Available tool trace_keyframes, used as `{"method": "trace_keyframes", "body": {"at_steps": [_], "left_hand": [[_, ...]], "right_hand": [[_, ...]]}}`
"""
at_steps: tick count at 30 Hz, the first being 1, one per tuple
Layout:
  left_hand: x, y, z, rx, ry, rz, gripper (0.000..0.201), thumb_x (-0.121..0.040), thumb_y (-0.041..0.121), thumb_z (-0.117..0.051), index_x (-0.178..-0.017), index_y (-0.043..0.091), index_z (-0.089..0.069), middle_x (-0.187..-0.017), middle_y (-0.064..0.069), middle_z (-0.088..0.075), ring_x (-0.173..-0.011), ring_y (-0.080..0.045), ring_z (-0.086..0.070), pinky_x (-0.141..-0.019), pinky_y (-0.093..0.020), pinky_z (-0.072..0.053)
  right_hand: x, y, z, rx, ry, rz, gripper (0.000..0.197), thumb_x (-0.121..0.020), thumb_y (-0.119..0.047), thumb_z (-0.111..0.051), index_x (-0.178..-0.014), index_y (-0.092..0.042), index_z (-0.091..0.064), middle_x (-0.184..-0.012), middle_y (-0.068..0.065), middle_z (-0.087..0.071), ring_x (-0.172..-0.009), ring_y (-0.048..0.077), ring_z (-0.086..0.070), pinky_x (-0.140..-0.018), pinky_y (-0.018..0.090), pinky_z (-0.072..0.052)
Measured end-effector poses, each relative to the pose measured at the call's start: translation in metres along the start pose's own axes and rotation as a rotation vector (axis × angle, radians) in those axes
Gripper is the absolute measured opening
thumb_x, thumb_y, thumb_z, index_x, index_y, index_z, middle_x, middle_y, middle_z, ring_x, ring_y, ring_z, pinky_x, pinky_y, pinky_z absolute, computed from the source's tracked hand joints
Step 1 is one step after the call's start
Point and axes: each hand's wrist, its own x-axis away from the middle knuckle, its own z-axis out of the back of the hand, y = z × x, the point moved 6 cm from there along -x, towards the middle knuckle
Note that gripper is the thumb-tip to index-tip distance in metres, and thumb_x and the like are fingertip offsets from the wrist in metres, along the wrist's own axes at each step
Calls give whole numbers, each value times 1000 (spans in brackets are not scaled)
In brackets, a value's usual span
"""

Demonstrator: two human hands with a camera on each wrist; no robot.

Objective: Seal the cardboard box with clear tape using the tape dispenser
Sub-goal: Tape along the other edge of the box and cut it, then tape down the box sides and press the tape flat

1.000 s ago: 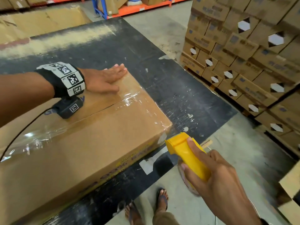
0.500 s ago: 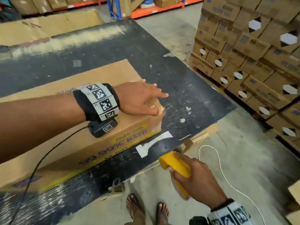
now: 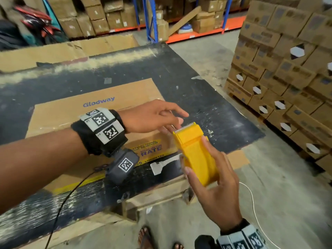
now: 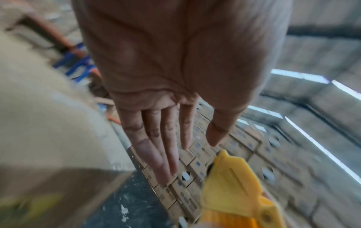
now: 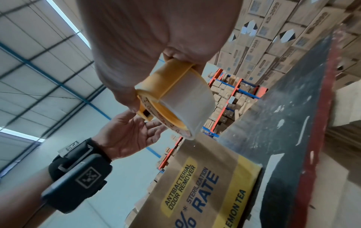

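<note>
The brown cardboard box (image 3: 75, 114), printed "Glodway", lies on the black table (image 3: 206, 97); its yellow-labelled side (image 5: 205, 185) faces me. My right hand (image 3: 215, 186) grips the yellow tape dispenser (image 3: 195, 151) just off the box's near right corner, toothed blade pointing away. The clear tape roll (image 5: 187, 104) sits in the dispenser (image 5: 166, 86). My left hand (image 3: 158, 117) hovers over that corner, fingers straight, their tips close to the blade. In the left wrist view the left hand's fingers (image 4: 154, 138) are spread and hold nothing, with the dispenser (image 4: 234, 192) below them.
Stacked cartons (image 3: 287, 78) on a pallet stand to the right across a strip of concrete floor. Shelving with more boxes (image 3: 111, 17) runs along the back. A flat cardboard sheet (image 3: 71, 49) lies beyond the table. A white cable (image 3: 251, 200) trails on the floor by my feet.
My left hand lifted off the box top and moved to its right corner. My right hand raised the dispenser from below the table edge up to that corner, blade near the left fingers.
</note>
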Motion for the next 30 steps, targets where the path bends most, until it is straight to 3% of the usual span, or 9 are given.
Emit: {"method": "trace_keyframes", "body": {"at_steps": [3,5,8,13,18,21,24,26,30], "left_hand": [[19,-2,3,185,39,21,30,-97,15,-64,-127,16,-68,-96,-10,-76,-86,-19,-69,-85,-33,-58],[31,-6,13,260,80,3,31,-96,6,-63,-126,13,-69,-98,-17,-74,-81,-18,-66,-75,-24,-58],[46,-13,31,274,157,-3,32,-95,1,-63,-125,8,-68,-100,-23,-72,-85,-24,-62,-70,-21,-55],[76,-34,66,225,235,-20,32,-94,0,-65,-125,9,-68,-95,-28,-71,-89,-28,-60,-73,-22,-55],[117,-53,140,84,333,-64,37,-87,2,-74,-122,10,-69,-95,-26,-77,-88,-28,-71,-87,-50,-56],[143,-78,220,53,429,-68,37,-84,3,-76,-119,12,-70,-77,-4,-80,-72,-13,-75,-79,-32,-59],[169,-111,299,18,513,0,45,-73,17,-85,-115,13,-71,-71,3,-78,-68,-7,-73,-87,-32,-57],[178,-138,332,-1,494,32,51,-65,28,-85,-114,18,-74,-74,0,-78,-75,-11,-74,-98,-39,-56],[172,-197,360,-15,424,62,36,-74,19,-77,-110,24,-75,-88,-22,-77,-97,-30,-72,-110,-52,-48]], "right_hand": [[-5,-13,-5,-18,6,59,73,-82,-36,-79,-147,-16,-51,-101,9,-59,-88,14,-54,-65,29,-47],[-7,-22,-11,-41,1,87,74,-82,-37,-79,-146,-14,-51,-99,7,-58,-88,11,-53,-64,27,-46],[-11,-35,-24,-67,-14,112,73,-83,-41,-77,-146,-16,-51,-95,4,-54,-82,15,-55,-58,29,-46],[-18,-68,-58,-85,-54,121,74,-81,-35,-81,-148,-22,-50,-99,3,-55,-84,13,-57,-62,22,-47],[-26,-124,-117,-33,-118,92,76,-83,-42,-75,-151,-38,-43,-105,-3,-56,-98,0,-55,-75,13,-46],[-15,-163,-148,-9,-120,59,76,-81,-45,-77,-149,-48,-42,-105,-7,-57,-100,-8,-53,-78,4,-41],[-1,-196,-178,41,-117,70,82,-77,-47,-80,-148,-51,-41,-97,-11,-53,-95,-22,-50,-75,-1,-41],[2,-216,-204,71,-120,73,84,-74,-49,-78,-148,-51,-40,-93,-11,-53,-91,-23,-50,-72,-2,-41],[-7,-241,-265,66,-143,16,78,-76,-54,-74,-146,-55,-39,-96,-19,-53,-92,-23,-49,-71,-3,-40]]}}
